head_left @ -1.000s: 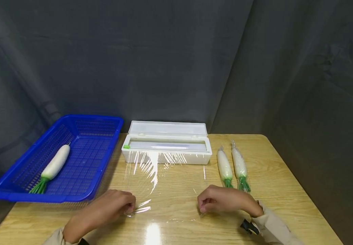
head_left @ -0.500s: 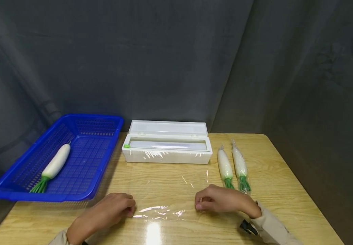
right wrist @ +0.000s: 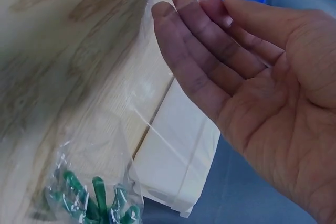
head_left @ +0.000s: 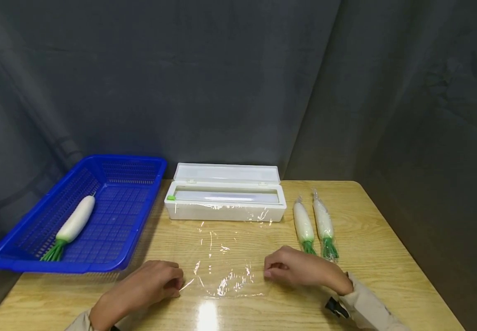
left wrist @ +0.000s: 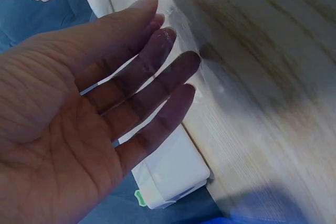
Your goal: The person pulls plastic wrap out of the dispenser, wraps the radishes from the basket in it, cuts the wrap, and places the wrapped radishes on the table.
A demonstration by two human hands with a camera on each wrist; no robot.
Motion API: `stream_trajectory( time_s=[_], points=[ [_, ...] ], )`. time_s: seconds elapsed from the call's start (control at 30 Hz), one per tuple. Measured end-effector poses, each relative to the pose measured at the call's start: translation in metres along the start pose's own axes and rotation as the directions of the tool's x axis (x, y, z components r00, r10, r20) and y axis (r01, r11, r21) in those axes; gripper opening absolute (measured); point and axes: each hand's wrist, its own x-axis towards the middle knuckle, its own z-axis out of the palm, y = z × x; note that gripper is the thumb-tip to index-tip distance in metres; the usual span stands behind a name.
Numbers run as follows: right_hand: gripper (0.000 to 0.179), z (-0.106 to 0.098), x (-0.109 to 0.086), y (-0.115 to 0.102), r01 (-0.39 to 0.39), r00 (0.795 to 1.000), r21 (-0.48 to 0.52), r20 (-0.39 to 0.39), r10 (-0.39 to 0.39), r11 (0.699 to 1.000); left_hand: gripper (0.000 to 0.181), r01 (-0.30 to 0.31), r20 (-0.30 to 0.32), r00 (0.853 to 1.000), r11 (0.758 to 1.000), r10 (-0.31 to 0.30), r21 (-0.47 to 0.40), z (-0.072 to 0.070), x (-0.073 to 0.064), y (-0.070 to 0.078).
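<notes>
A clear sheet of plastic wrap (head_left: 221,262) runs from the white wrap dispenser (head_left: 226,211) over the wooden table. My left hand (head_left: 149,282) pinches its near left corner, thumb tip against the index finger, the other fingers loosely bent. At the right edge my right hand (head_left: 300,266) holds the wrap between thumb and index finger. In the left wrist view, film shows around the fingertips (left wrist: 168,35). The dispenser's lid (head_left: 227,173) stands up, and a white roll lies inside. Two wrapped white radishes (head_left: 303,223) lie beyond my right hand.
A blue plastic basket (head_left: 139,230) stands at the left, with one unwrapped white radish (head_left: 77,218) in it. A green slider (head_left: 170,197) sits at the dispenser's left end. Dark cloth (head_left: 221,92) hangs behind the table.
The wrap has sunk from a taut slope off the dispenser to lie nearly flat, and its glints have shifted. Both hands stay almost in place; the left thumb now shows lower, apart from the other fingers.
</notes>
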Motion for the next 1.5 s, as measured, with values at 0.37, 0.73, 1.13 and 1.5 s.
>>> stream_trajectory(
  time_s=[0.37, 0.73, 1.13, 1.5],
  points=[
    [0.013, -0.004, 0.001, 0.003, -0.049, 0.994, -0.031, -0.103, 0.045, 0.998, 0.025, -0.017, 0.0, 1.0, 1.0, 0.017, 0.006, 0.0, 0.001, -0.002],
    [0.01, -0.005, 0.001, 0.01, -0.111, 0.95, -0.146, -0.307, 0.062, 0.983, 0.011, -0.04, -0.168, 0.985, 0.997, 0.05, 0.059, 0.003, 0.004, -0.004],
    [0.024, -0.013, 0.008, 0.008, -0.247, 0.854, -0.35, -0.52, 0.032, 0.904, 0.029, -0.053, -0.407, 0.906, 0.985, 0.117, 0.166, -0.01, 0.011, 0.003],
    [0.038, -0.026, 0.014, 0.021, -0.277, 0.762, -0.361, -0.648, -0.025, 0.891, 0.014, -0.115, -0.545, 0.813, 0.975, 0.203, 0.191, -0.023, 0.017, 0.007]
  ],
)
